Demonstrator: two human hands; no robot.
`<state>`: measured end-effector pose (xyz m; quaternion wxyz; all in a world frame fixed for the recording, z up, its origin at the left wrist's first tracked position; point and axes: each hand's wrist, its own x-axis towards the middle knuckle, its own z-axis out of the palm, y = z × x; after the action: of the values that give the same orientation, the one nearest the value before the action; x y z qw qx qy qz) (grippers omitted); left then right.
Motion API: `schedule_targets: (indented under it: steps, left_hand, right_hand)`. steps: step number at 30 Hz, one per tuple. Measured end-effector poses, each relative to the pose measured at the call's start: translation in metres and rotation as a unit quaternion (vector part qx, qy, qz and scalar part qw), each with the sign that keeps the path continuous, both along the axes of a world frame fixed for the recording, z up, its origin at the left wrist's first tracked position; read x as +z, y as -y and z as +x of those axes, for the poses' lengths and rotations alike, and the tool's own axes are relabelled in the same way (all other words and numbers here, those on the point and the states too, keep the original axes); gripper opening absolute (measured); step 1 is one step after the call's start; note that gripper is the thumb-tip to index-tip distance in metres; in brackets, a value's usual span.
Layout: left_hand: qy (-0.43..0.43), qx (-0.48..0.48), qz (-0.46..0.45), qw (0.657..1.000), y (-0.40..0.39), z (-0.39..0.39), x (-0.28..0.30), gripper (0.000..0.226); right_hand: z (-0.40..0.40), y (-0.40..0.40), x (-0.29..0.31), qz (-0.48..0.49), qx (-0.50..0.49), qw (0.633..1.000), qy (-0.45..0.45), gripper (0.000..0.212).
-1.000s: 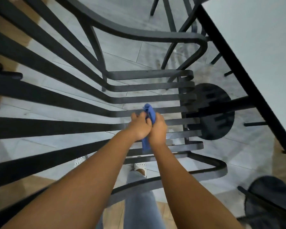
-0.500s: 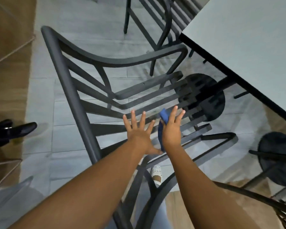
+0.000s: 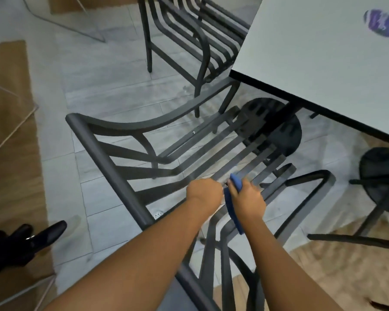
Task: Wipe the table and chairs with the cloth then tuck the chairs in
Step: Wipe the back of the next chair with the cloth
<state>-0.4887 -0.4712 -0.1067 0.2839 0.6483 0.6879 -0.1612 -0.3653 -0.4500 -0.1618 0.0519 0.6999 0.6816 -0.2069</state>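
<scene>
Head view, frame centre: both hands, splayed a moment ago, curl again, right hand (image 3: 247, 198) gripping cloth (image 3: 234, 212), left hand (image 3: 203, 193) apparently empty, wiping chair (image 3: 112, 173) slats.

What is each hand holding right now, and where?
The right hand grips the blue cloth around its upper part, the rest hanging below. The left hand is curled beside it; whether it holds anything cannot be told.

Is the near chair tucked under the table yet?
No. The near chair stands out from the table; only its front edge reaches the tabletop's corner.
</scene>
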Motion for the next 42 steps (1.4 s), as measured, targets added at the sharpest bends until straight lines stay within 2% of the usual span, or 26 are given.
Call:
schedule_targets:
  steps: [4,7,14,22,29,35,39,42]
  left_hand:
    - [0.008,-0.035,-0.008,0.999,-0.014,-0.026,-0.006,0.032]
    - [0.008,-0.082,-0.028,0.996,-0.021,-0.05,-0.007,0.047]
    - [0.009,-0.127,-0.042,0.991,-0.04,-0.101,-0.012,0.047]
    - [0.022,-0.131,-0.002,0.991,-0.081,-0.143,-0.027,0.061]
    - [0.022,-0.195,0.039,0.98,-0.124,-0.19,-0.036,0.066]
    - [0.05,-0.237,0.035,0.969,-0.157,-0.246,-0.034,0.074]
    - [0.047,-0.264,0.038,0.963,-0.18,-0.285,-0.033,0.079]
    - [0.029,-0.277,0.038,0.96,-0.204,-0.315,-0.033,0.084]
  right_hand:
    - [-0.018,-0.006,0.0,0.002,-0.057,0.998,-0.02,0.043]
    - [-0.038,-0.012,0.002,-0.021,-0.092,0.995,-0.016,0.042]
    - [-0.093,-0.021,0.006,-0.056,-0.145,0.987,-0.04,0.04]
    - [-0.152,-0.045,0.009,-0.148,-0.166,0.975,-0.007,0.064]
    - [-0.205,-0.086,0.008,-0.15,-0.279,0.944,-0.09,0.082]
    - [-0.262,-0.114,0.022,-0.185,-0.329,0.924,-0.056,0.087]
    - [-0.296,-0.133,0.03,-0.175,-0.366,0.912,-0.06,0.086]
    - [-0.316,-0.152,0.038,-0.182,-0.385,0.904,-0.041,0.093]
